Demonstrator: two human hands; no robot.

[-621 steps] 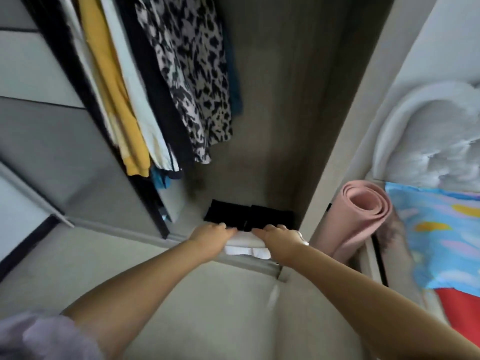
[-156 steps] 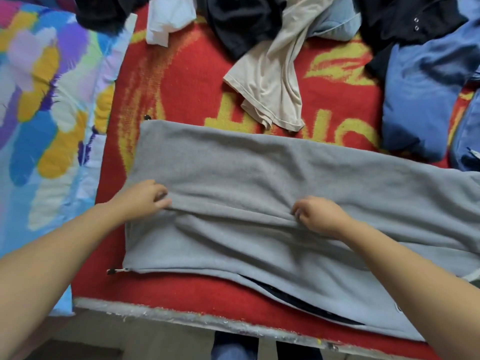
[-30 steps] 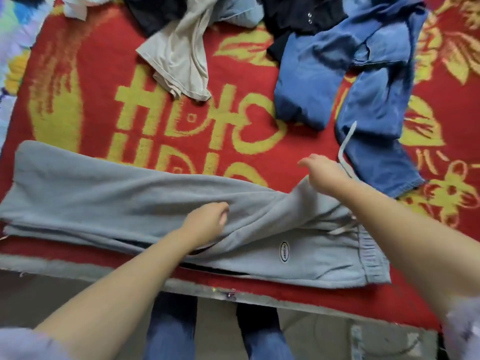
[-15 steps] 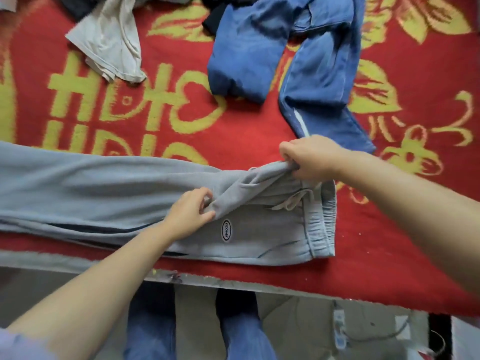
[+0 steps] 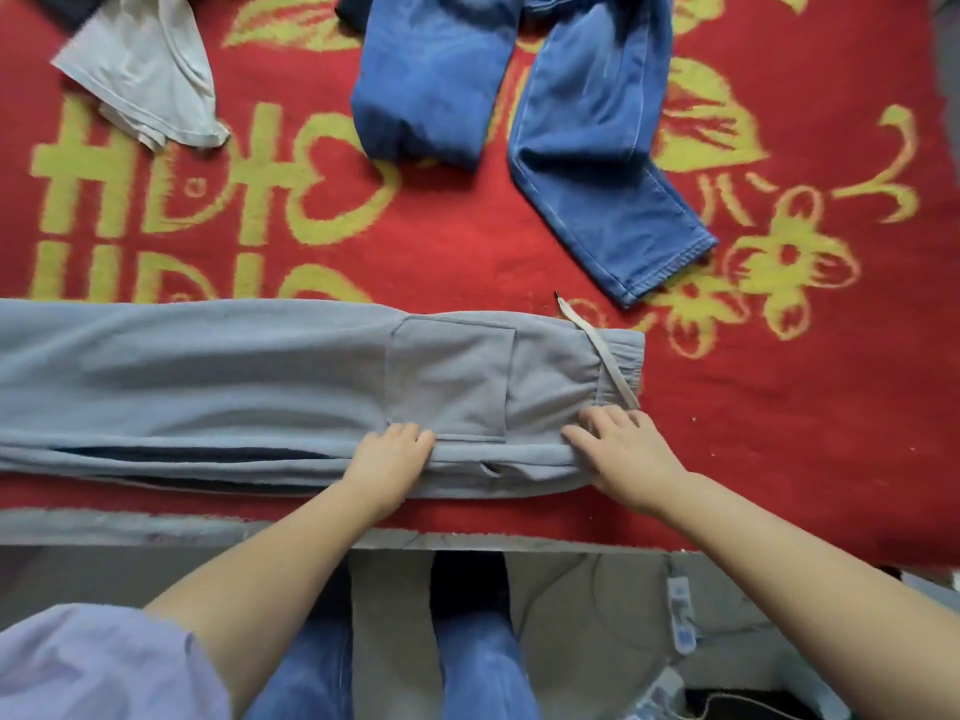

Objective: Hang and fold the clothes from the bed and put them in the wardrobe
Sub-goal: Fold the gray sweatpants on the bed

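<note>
Grey sweatpants (image 5: 218, 376) lie flat along the near edge of the bed, folded lengthwise, back pocket up, waistband and drawstring (image 5: 602, 356) at the right. My left hand (image 5: 389, 457) rests on the near folded edge below the pocket, fingers flat on the cloth. My right hand (image 5: 621, 452) presses the near edge just left of the waistband, fingers spread and straight. Blue jeans (image 5: 545, 111) lie crumpled beyond the sweatpants. A beige garment (image 5: 150, 80) lies at the far left.
A red blanket (image 5: 805, 407) with yellow letters and flowers covers the bed. A dark garment (image 5: 358, 7) shows at the top edge. The bed's near edge (image 5: 156, 527) runs across the frame, with my legs and the floor below it.
The lifted upper side of the sweatpants has been laid down over the lower side, so the pocket side now faces up. Both hands let go of the cloth and now press flat on it.
</note>
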